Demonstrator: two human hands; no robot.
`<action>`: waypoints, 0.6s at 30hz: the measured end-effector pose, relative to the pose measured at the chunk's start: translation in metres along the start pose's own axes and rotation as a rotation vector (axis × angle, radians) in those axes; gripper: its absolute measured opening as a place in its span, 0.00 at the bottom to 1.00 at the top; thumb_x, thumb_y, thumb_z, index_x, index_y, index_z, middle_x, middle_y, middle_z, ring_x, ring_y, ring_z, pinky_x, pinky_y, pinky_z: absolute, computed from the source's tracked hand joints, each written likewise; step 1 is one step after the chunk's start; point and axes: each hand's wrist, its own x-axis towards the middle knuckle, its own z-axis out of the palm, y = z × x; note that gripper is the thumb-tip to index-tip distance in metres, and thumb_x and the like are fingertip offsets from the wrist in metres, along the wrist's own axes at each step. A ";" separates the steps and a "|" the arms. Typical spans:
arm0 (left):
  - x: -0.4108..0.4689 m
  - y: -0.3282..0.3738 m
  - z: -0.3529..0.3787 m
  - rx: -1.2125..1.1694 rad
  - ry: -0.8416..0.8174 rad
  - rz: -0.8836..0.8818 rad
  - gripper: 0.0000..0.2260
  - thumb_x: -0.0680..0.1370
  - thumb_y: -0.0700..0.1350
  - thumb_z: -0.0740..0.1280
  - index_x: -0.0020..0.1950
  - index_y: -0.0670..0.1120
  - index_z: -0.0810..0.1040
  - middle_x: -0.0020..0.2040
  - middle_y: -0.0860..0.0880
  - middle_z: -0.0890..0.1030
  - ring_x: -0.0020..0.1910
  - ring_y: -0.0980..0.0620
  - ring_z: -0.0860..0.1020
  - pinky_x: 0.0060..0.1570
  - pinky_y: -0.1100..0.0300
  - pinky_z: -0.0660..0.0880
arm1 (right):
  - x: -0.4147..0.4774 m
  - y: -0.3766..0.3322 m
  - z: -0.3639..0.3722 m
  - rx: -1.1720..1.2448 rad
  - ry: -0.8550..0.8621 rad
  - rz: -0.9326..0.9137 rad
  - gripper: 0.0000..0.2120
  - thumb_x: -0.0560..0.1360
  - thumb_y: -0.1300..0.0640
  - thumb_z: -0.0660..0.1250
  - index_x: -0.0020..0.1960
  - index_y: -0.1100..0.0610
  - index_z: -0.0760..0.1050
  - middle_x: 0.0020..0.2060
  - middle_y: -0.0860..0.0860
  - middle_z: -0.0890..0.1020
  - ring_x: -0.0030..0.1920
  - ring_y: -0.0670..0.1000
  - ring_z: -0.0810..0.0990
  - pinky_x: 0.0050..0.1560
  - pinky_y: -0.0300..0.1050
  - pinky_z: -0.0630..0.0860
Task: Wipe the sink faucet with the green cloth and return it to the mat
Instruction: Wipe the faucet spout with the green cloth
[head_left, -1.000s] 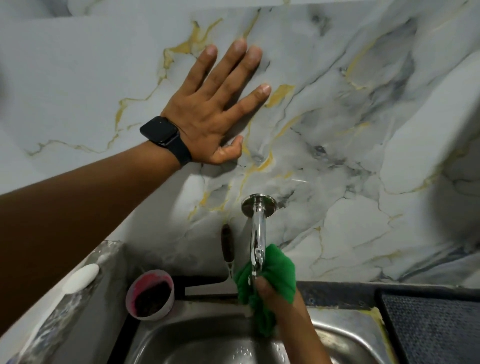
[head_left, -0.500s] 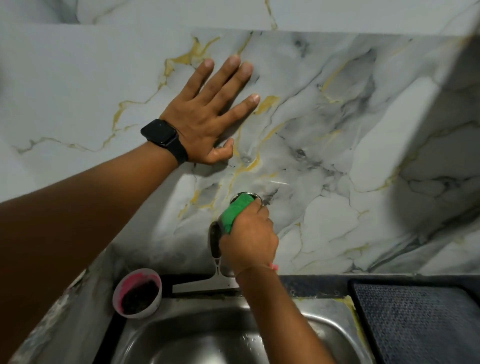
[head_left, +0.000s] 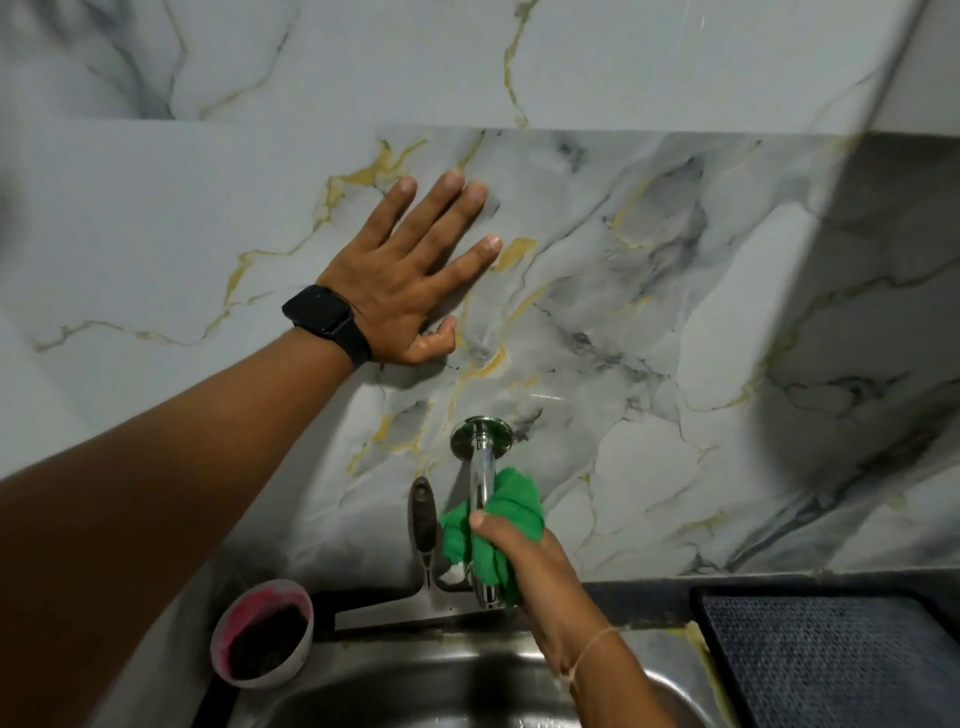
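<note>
**Fig.: Wiping the faucet spout, mid-stroke**

Right hand (head_left: 524, 558) pinches green cloth (head_left: 511, 506) around faucet (head_left: 480, 467) spout, thumb in front; other fingers hidden behind cloth. Left hand (head_left: 410, 280) flat on marble wall (head_left: 675, 312), fingers spread. Technique: keep cloth wrapped w/ even squeeze, run full length to flange. Mat (head_left: 831, 660) lower right, cut off by frame edge; spout tip partly covered.

Black smartwatch (head_left: 326, 323); thin wrist string (head_left: 587, 656)
</note>
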 end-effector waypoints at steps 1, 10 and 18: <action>-0.001 0.000 0.000 -0.004 0.001 0.000 0.33 0.74 0.57 0.57 0.78 0.45 0.59 0.76 0.34 0.60 0.76 0.34 0.58 0.73 0.36 0.58 | -0.008 0.004 0.001 -0.143 0.061 -0.038 0.19 0.67 0.45 0.74 0.53 0.53 0.81 0.44 0.51 0.88 0.49 0.54 0.86 0.53 0.50 0.80; -0.004 0.002 -0.003 -0.042 -0.051 -0.005 0.34 0.74 0.58 0.54 0.78 0.45 0.57 0.78 0.36 0.58 0.77 0.35 0.55 0.74 0.36 0.56 | -0.070 0.034 0.015 -0.859 0.311 -0.187 0.34 0.72 0.42 0.62 0.75 0.36 0.52 0.69 0.41 0.73 0.64 0.44 0.77 0.66 0.36 0.69; 0.018 0.074 -0.086 -0.616 -0.441 -0.437 0.39 0.65 0.62 0.56 0.74 0.46 0.63 0.79 0.41 0.56 0.77 0.41 0.57 0.75 0.39 0.59 | -0.109 0.000 -0.086 0.080 -0.034 0.021 0.29 0.60 0.56 0.79 0.60 0.62 0.80 0.56 0.63 0.84 0.58 0.63 0.82 0.64 0.61 0.75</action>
